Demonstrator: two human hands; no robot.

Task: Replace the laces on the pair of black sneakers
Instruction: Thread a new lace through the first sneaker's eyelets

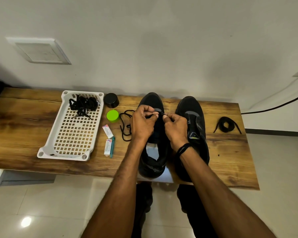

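Bare forearms, no sleeves; black band point(183, 148) on right wrist.

left hand point(142, 124), right hand point(175, 127), likely on lace point(160, 112)

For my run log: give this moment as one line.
phase: lacing | left hand: holds sneaker | right hand: pinches lace | sneaker: on bench

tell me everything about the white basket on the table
The white basket is a shallow, rectangular, plastic-looking tray with square holes in its floor, a raised rim and round corner sockets. It lies flat, slightly skewed, on the left part of the wooden table. A tangle of black laces sits at its far end. Nothing else touches it.
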